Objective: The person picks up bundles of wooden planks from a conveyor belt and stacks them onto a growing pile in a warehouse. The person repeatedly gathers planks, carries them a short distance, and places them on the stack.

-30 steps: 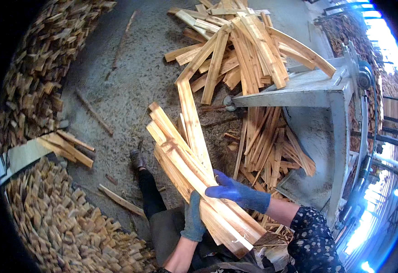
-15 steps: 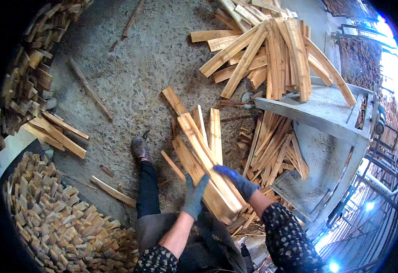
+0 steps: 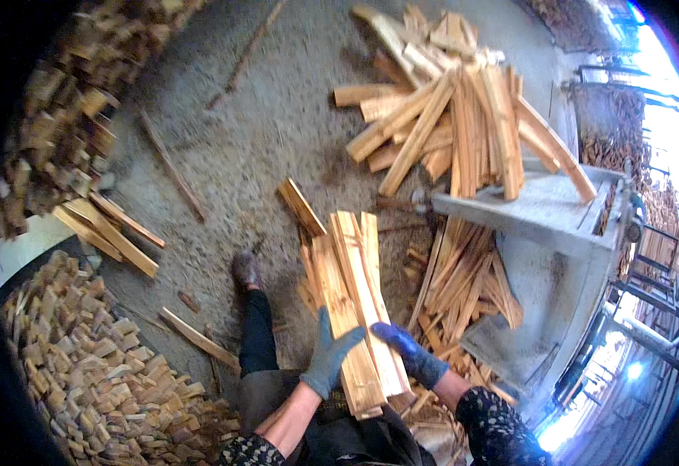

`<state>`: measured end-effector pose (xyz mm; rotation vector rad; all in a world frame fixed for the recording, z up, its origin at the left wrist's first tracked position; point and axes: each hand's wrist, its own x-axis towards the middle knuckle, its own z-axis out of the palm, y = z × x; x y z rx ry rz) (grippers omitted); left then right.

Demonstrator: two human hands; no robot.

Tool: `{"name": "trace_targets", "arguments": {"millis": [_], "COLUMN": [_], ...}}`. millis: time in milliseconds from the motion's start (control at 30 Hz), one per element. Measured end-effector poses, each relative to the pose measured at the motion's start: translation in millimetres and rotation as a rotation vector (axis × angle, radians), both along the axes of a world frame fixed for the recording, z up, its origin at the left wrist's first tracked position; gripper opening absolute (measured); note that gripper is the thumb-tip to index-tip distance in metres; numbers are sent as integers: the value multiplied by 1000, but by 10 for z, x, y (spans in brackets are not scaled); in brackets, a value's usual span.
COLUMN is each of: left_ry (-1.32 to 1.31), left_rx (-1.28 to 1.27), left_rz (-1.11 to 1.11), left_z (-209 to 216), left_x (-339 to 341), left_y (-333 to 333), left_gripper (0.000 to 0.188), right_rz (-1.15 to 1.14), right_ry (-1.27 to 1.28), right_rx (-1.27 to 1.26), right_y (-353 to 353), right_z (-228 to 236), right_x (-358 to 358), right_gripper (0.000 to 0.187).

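Nearest: dark cloth apron (image 3: 316, 439) over lap, black sleeves w/ pale spots (image 3: 495, 419) either side. L hand in grey-blue glove (image 3: 330, 361) clasps L edge of bundle of long, flat, pale-brown wooden slats (image 3: 347, 311), thumb over top; R hand in blue-purple glove (image 3: 416, 356) grasps R edge. Bundle's btwn both grips, over lap & pointing away; far ends uneven. Can't tell if near end rests on lap.

Dark shoe (image 3: 246, 270), black trouser leg (image 3: 258, 330) L of bundle. Lower L: big stack of cut wooden pcs (image 3: 114, 373).

Short brown slat (image 3: 302, 207) just past bundle's far end, can't tell if touching. R: loose wooden slats (image 3: 464, 283) heaped beside grey, boxy, flat-topped surface (image 3: 526, 210).

Farther: fanned heap of pale slats (image 3: 433, 132), some ends over surface; thin brown stick (image 3: 172, 167) on rough grey floor (image 3: 231, 140).
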<state>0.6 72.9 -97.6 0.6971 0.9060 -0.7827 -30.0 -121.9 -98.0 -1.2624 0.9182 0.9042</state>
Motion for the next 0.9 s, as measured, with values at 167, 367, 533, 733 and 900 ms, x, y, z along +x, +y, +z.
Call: {"name": "trace_targets", "arguments": {"millis": [167, 367, 533, 733, 900], "left_ry": [-407, -592, -1130, -1769, -1730], "left_rx": [222, -182, -43, 200, 532], "left_rz": [-153, -152, 74, 168, 468], "left_z": [584, 1385, 3245, 4173, 4799], "left_x": [106, 961, 2007, 3214, 4042], "left_y": [105, 391, 1122, 1925, 2889], "left_gripper": [98, 45, 111, 108, 103], "right_rz": [-1, -7, 3, -11, 447], "right_ry": [1, -427, -758, -1392, -1618], "right_rx": [33, -157, -297, -189, 267], "right_y": [447, 1263, 1596, 2266, 3228], "right_z": [1495, 3188, 3941, 4637, 5320], "right_x": [753, 1459, 1773, 2978, 4512], "right_gripper": [53, 47, 51, 84, 80]}}
